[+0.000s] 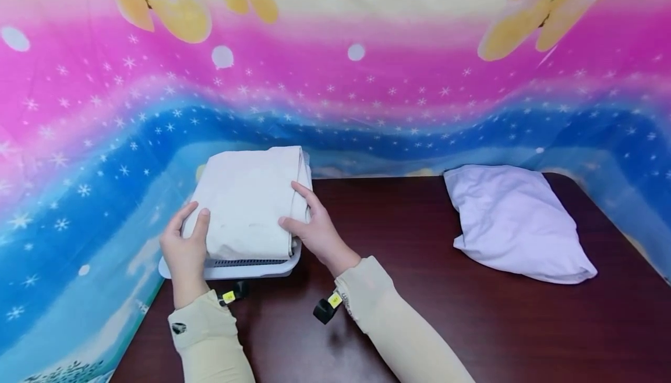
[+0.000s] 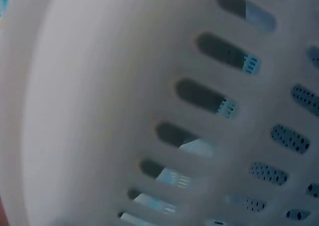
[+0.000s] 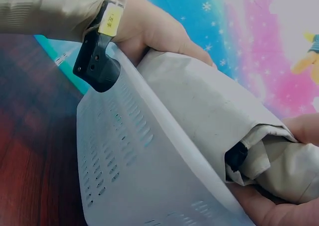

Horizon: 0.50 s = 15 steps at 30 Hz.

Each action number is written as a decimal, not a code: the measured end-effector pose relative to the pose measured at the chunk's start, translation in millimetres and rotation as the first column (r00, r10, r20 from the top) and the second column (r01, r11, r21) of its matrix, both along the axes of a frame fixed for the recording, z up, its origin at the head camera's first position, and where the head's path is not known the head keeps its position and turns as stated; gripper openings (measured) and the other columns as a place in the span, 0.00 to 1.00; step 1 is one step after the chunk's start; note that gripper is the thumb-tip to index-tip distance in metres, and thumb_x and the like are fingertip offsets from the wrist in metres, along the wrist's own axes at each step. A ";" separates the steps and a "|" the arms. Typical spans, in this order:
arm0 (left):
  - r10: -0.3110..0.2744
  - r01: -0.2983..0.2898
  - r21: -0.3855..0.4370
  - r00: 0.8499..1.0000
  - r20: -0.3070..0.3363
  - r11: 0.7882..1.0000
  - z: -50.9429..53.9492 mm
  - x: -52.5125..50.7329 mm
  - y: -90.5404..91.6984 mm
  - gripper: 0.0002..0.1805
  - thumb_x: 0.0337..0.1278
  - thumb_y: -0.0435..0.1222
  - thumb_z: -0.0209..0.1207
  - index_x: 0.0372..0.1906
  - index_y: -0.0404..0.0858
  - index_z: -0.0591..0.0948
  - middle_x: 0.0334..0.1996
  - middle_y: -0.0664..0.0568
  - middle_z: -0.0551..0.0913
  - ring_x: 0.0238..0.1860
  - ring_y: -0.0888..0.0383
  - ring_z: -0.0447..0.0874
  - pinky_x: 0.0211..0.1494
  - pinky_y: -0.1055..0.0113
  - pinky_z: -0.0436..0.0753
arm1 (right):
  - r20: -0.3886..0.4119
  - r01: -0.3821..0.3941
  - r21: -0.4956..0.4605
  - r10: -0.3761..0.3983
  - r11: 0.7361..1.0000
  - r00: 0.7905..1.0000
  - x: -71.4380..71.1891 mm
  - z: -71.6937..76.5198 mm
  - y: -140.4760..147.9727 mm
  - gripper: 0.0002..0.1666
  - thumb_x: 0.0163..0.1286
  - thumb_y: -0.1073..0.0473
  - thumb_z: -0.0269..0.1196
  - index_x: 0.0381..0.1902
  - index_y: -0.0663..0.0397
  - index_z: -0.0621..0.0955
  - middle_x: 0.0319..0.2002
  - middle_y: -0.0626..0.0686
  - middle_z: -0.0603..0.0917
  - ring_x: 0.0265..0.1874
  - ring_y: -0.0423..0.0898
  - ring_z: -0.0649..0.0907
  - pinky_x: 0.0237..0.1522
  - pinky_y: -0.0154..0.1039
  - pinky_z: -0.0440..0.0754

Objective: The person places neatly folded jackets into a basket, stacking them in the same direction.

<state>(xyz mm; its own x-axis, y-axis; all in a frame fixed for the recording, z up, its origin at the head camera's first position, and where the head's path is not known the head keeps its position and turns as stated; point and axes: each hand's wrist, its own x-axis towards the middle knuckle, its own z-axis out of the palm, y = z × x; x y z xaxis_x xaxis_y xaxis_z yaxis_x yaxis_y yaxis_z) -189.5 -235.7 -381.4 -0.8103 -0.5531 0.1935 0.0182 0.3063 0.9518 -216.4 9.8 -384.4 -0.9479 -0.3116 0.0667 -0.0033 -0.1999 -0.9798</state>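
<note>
Folded off-white cloth (image 1: 246, 205) sits at the mouth of the slotted white basket (image 1: 230, 270), on the left part of the dark wood table (image 1: 388, 220). On my R wrist cam, its lower part is hidden by the basket wall & the rest stands above the rim; can't tell how deep it goes. Also can't ID the small dark bit in its fold.

My L hand (image 1: 186, 240) grips the cloth's left edge, thumb up top; my R hand (image 1: 320, 229) has the right edge, thumb on top, index reaching along it. So both sets of fingers are part-closed w/ cloth in their hold; some fingers are hidden under it. L wrist cam gives me basket wall only, no help re: L grip.

Progress, my est.: folding looks done, compact w/ a flat top. Placing looks partway: cloth's at the basket, both hands on it, release not yet done. Rumpled pale lavender cloth (image 1: 516, 223) lies well apart on the table's right, untouched, not in the basket.
</note>
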 end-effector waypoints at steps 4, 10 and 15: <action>0.003 -0.003 -0.003 1.000 0.031 1.000 -0.7 1.5 -3.1 0.29 0.68 0.54 0.60 0.69 0.49 0.78 0.75 0.56 0.67 0.78 0.54 0.57 0.78 0.50 0.58 | 0.015 0.009 0.030 -0.010 0.999 1.000 -0.7 3.0 -5.8 0.45 0.70 0.65 0.66 0.77 0.28 0.63 0.77 0.48 0.58 0.71 0.50 0.67 0.62 0.49 0.78; 0.004 -0.003 -0.004 0.996 0.088 1.000 0.7 4.1 -8.5 0.30 0.69 0.55 0.58 0.71 0.49 0.75 0.76 0.55 0.64 0.79 0.53 0.52 0.78 0.48 0.55 | 0.035 0.016 0.063 -0.018 0.998 0.999 -5.1 6.2 -15.4 0.45 0.69 0.66 0.66 0.78 0.32 0.64 0.76 0.50 0.61 0.69 0.49 0.70 0.61 0.49 0.78; -0.006 0.013 -0.045 0.988 0.154 0.999 -1.7 1.9 -13.0 0.31 0.70 0.56 0.56 0.72 0.47 0.74 0.77 0.52 0.63 0.79 0.50 0.52 0.78 0.47 0.54 | -0.013 0.017 0.210 -0.014 0.978 1.000 -8.4 6.9 -17.6 0.44 0.71 0.61 0.66 0.80 0.39 0.60 0.77 0.52 0.61 0.71 0.49 0.68 0.65 0.50 0.75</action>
